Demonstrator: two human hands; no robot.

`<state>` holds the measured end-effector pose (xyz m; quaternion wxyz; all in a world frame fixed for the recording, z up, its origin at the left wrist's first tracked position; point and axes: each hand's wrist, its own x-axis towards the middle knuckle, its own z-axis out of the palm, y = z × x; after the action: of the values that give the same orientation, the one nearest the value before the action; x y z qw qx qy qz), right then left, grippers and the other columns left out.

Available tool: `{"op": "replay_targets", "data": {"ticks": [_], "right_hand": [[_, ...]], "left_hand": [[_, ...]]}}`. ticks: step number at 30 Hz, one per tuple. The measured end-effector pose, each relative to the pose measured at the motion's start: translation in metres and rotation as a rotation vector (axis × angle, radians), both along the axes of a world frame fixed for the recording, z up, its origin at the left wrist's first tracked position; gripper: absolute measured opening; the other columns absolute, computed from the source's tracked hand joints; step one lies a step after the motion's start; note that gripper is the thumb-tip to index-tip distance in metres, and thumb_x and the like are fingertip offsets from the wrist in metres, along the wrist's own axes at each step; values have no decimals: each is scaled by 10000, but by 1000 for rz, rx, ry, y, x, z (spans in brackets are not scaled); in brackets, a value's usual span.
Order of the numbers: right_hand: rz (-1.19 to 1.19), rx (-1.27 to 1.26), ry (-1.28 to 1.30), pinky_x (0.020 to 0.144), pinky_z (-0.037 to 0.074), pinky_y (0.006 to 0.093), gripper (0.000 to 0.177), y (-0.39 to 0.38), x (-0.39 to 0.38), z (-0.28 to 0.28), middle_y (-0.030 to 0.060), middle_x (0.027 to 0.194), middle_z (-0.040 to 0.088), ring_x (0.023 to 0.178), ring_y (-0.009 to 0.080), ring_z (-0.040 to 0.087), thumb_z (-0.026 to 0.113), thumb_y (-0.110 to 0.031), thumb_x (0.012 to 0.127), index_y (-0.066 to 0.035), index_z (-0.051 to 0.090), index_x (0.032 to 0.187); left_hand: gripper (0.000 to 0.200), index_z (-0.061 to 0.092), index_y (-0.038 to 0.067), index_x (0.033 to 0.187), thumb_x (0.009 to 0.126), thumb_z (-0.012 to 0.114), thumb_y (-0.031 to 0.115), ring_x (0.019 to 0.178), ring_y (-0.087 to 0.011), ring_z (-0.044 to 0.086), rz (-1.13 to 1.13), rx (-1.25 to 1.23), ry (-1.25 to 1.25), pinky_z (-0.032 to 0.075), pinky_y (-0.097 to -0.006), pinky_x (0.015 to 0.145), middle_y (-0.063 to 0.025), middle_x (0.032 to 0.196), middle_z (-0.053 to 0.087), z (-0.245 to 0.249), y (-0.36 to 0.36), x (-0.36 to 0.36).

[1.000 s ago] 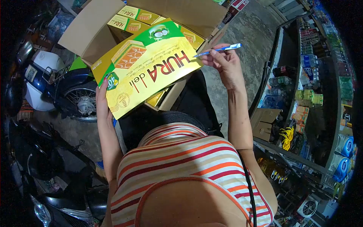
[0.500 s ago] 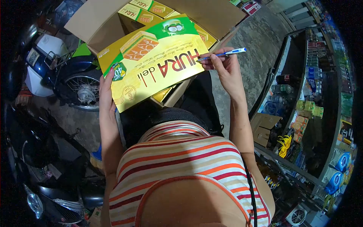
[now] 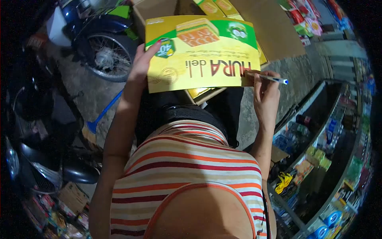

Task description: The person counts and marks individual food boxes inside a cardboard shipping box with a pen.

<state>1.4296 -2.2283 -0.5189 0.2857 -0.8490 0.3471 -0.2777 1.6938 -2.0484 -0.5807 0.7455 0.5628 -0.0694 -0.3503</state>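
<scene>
A flat yellow and green cake box, printed "HURA deli" with a cake picture, is held up over a larger open carton. My left hand grips its left edge, with the thumb on the printed face. At the lower right corner of the box is my right hand, its fingers closed round a blue and white pen. The fingers of that hand also meet the box edge. Behind and below, the brown carton contains several similar yellow boxes, partly hidden by the one I hold.
A motorbike wheel stands on the left, beside a blue-handled tool. More dark motorbike parts fill the lower left. Along the right runs a shelf rack with bottles, packets and a yellow cord bundle.
The cake box has gone from slanted to nearly level, and it sits further right in the view with both hands. The surroundings have shifted too, as my head turned.
</scene>
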Motion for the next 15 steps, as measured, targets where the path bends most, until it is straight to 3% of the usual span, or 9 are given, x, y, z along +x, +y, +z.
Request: {"op": "replay_targets", "data": {"ticks": [3, 4, 8, 11, 13, 14, 15], "right_hand": [[62, -169, 102, 591, 478, 475, 204, -1, 4, 0, 219, 800, 659, 710, 411, 641, 588, -128, 929, -24, 456, 1043], [78, -184, 123, 586, 481, 415, 236, -1, 5, 2, 214, 795, 649, 701, 369, 655, 601, -128, 928, -11, 454, 1072], [74, -279, 236, 581, 477, 421, 249, -1, 6, 0, 216, 796, 645, 700, 391, 644, 602, -143, 928, -12, 450, 1076], [60, -254, 246, 626, 479, 483, 238, -7, 8, 6, 251, 835, 653, 760, 439, 629, 589, -145, 925, 2, 447, 1047], [77, -150, 86, 661, 496, 450, 288, -7, 9, 13, 254, 843, 653, 795, 403, 657, 610, -157, 917, 30, 438, 1052], [44, -95, 16, 699, 525, 378, 249, -1, 12, 15, 207, 861, 670, 811, 314, 689, 597, -116, 930, 31, 442, 1059], [50, -102, 17, 699, 525, 378, 249, 7, 21, 16, 207, 861, 670, 811, 314, 689, 597, -116, 930, 31, 442, 1059]], "left_hand": [[526, 360, -63, 1260, 897, 657, 177, 934, -232, 650, 63, -42, 80, 552, -337, 772, -180, 1087, 594, -1, -4, -3], [549, 341, -67, 1262, 887, 669, 163, 941, -239, 652, 29, -83, 97, 564, -347, 758, -193, 1093, 590, -3, -3, -1], [648, 290, -70, 1276, 859, 703, 203, 956, -245, 650, 17, -124, 113, 560, -344, 767, -208, 1100, 581, 1, 0, -6], [704, 263, -67, 1286, 839, 723, 225, 948, -249, 650, 34, -115, 102, 559, -335, 753, -211, 1098, 579, -4, -2, -5], [739, 227, -61, 1302, 834, 724, 222, 951, -250, 647, 38, -115, 96, 553, -330, 755, -220, 1095, 576, -1, -2, -7], [742, 218, -57, 1308, 835, 720, 217, 942, -249, 649, 50, -151, 113, 553, -329, 749, -219, 1087, 576, -1, -3, -9], [745, 209, -53, 1313, 837, 717, 213, 933, -247, 650, 60, -181, 136, 552, -328, 743, -218, 1080, 576, -1, -4, -12]]}}
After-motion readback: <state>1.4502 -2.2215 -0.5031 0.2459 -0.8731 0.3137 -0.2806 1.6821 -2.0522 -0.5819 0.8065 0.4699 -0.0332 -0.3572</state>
